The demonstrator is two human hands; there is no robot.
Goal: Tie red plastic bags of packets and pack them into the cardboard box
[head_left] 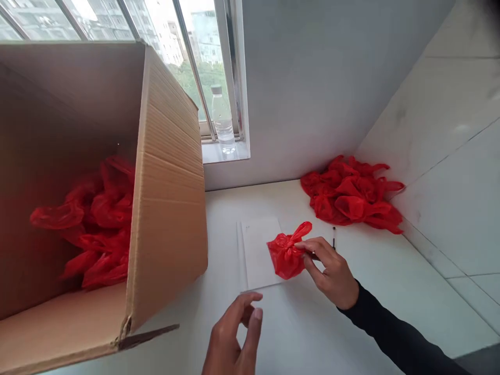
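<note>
Between the thumb and fingers of my right hand (328,268) is the knotted top of a small red plastic bag (287,260). The bag looks bunched and tied, with one loop sticking up; its contents are hidden. It is over the right side of a white sheet of paper (260,255) on the white table (222,219). My left hand (238,333) is apart from the bag, nearer to me, with thumb and fingers spread and nothing between them.
A large open cardboard box (172,208) on the left holds several red plastic bags (105,224). More red bags (351,195) are heaped in the back right corner against the wall. A dark pen (334,238) lies near them. A water bottle (222,122) stands on the windowsill.
</note>
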